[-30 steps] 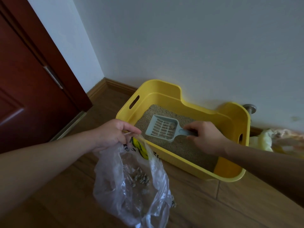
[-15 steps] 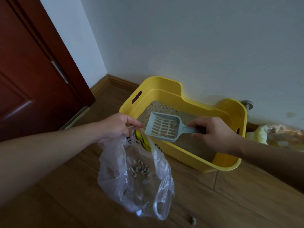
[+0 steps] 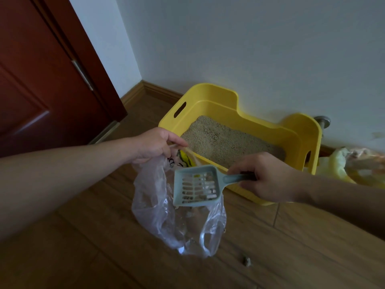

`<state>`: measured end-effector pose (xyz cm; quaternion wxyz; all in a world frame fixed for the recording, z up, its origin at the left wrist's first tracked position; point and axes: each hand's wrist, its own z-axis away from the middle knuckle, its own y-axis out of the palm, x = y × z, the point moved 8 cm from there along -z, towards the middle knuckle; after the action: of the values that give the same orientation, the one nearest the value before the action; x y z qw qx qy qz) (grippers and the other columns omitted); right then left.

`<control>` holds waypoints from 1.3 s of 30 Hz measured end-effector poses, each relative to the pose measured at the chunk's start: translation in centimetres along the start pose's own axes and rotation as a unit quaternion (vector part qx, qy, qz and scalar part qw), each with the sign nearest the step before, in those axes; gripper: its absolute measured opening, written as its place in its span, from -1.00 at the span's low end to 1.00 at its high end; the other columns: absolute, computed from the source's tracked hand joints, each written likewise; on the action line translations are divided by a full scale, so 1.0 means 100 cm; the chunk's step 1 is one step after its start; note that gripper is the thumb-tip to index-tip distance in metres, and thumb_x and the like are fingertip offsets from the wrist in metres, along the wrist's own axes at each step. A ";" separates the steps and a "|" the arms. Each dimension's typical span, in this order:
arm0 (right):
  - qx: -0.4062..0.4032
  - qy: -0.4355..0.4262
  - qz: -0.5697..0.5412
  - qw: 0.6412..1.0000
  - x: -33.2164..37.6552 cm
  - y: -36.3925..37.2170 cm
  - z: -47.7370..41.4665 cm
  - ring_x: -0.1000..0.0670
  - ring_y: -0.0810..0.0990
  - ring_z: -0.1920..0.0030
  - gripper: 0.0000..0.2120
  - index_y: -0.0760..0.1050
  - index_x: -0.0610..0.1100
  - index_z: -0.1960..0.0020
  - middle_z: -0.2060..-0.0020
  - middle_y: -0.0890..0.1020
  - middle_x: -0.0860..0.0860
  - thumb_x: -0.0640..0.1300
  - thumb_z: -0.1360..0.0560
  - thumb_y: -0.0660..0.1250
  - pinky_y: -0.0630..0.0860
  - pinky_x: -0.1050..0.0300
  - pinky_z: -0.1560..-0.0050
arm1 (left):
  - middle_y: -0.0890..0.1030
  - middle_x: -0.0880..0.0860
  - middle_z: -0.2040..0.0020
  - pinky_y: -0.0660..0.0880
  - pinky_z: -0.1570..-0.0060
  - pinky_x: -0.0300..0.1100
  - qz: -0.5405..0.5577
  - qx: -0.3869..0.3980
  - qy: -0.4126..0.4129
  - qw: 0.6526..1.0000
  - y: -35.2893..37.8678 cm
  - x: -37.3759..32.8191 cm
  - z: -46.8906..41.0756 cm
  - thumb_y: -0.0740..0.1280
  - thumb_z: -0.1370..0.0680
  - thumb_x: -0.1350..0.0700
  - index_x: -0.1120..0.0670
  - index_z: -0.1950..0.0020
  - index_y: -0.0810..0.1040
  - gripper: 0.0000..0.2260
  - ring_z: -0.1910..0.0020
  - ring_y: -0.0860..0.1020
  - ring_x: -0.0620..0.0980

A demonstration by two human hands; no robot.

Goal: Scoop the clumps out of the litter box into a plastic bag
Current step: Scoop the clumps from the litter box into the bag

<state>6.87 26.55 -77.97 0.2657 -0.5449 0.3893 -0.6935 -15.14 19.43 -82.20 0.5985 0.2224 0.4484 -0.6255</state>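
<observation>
Now holding the litter scoop (image 3: 196, 186) by its handle, right grip (image 3: 264, 176) curled round it, clumps (image 3: 200, 197) aboard, over the thin plastic bag (image 3: 153, 205) pinched at its rim by the left grip (image 3: 154, 144). Probably light and crumbly; tip gently, keep the flimsy rim taut.

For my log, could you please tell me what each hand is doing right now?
Left hand: grips the plastic bag by its rim.
Right hand: grips the scoop by its handle.

Wood floor (image 3: 312, 247): yellow litter box (image 3: 210, 105) at far edge by wall, crumpled yellow plastic (image 3: 337, 166) just rt of it, stray clump (image 3: 246, 262) nearer front.
</observation>
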 end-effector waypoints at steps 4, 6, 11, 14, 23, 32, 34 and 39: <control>0.019 0.008 0.008 1.000 0.003 0.011 -0.009 0.21 0.47 0.15 -0.71 0.66 0.01 -0.10 0.14 0.60 0.17 -0.25 -0.44 0.40 0.32 0.45 0.16 | 0.64 0.20 -0.10 0.57 0.19 -0.34 -0.009 0.003 0.012 1.000 0.000 -0.003 0.001 0.15 -0.39 0.64 0.16 -0.17 0.60 -0.46 0.00 0.60 0.12; 0.025 0.015 0.003 1.000 0.004 0.014 -0.013 0.19 0.51 0.14 -0.71 0.66 0.03 -0.11 0.13 0.62 0.16 -0.25 -0.45 0.37 0.42 0.28 0.13 | 0.63 0.18 -0.11 0.58 0.14 -0.33 -0.009 0.006 0.015 1.000 0.000 -0.003 0.000 0.16 -0.39 0.64 0.17 -0.18 0.60 -0.46 -0.08 0.59 0.20; 0.032 0.016 0.000 0.999 0.006 0.018 -0.023 0.20 0.52 0.11 -0.71 0.65 0.06 -0.14 0.09 0.64 0.17 -0.22 -0.50 0.35 0.41 0.30 0.12 | 0.63 0.18 -0.12 0.58 0.12 -0.31 -0.010 0.011 0.023 1.000 -0.001 -0.001 -0.001 0.17 -0.38 0.64 0.13 -0.16 0.60 -0.45 -0.01 0.62 0.16; 0.035 0.007 -0.008 0.999 0.010 0.021 -0.028 0.17 0.54 0.10 -0.70 0.66 0.04 -0.14 0.08 0.67 0.14 -0.24 -0.49 0.36 0.46 0.24 0.10 | 0.62 0.21 -0.18 0.58 -0.02 -0.23 -0.007 0.012 0.028 1.000 -0.001 -0.001 -0.004 0.17 -0.39 0.64 0.17 -0.22 0.59 -0.44 -0.22 0.56 0.29; 0.054 0.020 0.015 0.998 0.007 0.028 -0.040 0.08 0.62 -0.02 -0.69 0.63 0.04 -0.19 -0.03 0.69 0.13 -0.19 -0.55 0.25 0.54 0.07 -0.04 | 0.61 0.20 -0.23 0.51 -0.25 -0.01 -0.008 0.025 0.030 0.999 -0.003 0.004 -0.006 0.17 -0.40 0.64 0.13 -0.19 0.61 -0.43 -0.25 0.58 0.07; 0.032 0.005 0.057 0.998 0.004 0.030 -0.044 -0.06 0.59 0.13 -0.73 0.60 -0.01 -0.04 0.15 0.66 0.02 -0.10 -0.52 0.13 0.53 -0.04 0.12 | 0.64 0.18 -0.17 0.58 -0.03 -0.28 0.009 0.021 0.029 0.999 -0.009 0.006 -0.004 0.17 -0.40 0.64 0.12 -0.15 0.61 -0.45 -0.18 0.61 -0.02; 0.025 0.007 0.063 0.998 0.004 0.029 -0.045 -0.06 0.58 0.17 -0.71 0.57 -0.01 0.04 0.21 0.64 0.03 -0.07 -0.48 0.07 0.53 -0.04 0.15 | 0.64 0.16 -0.14 0.57 0.03 -0.33 0.013 0.025 0.026 0.999 -0.008 0.006 -0.004 0.16 -0.40 0.65 0.17 -0.19 0.60 -0.46 -0.12 0.63 -0.12; 0.029 0.017 0.074 0.997 0.001 0.029 -0.045 -0.06 0.51 0.21 -0.85 0.38 0.06 0.19 0.27 0.57 0.03 -0.10 -0.42 0.06 0.51 -0.07 0.19 | 0.67 0.07 0.03 0.56 0.08 -0.33 0.022 0.024 0.021 0.999 -0.006 0.008 -0.005 0.17 -0.39 0.65 0.16 -0.13 0.61 -0.47 -0.10 0.62 -0.18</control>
<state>2.33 25.99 -80.76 0.3252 -0.4946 0.4123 -0.6926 -16.02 19.33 -82.89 0.5966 0.2597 0.4406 -0.6184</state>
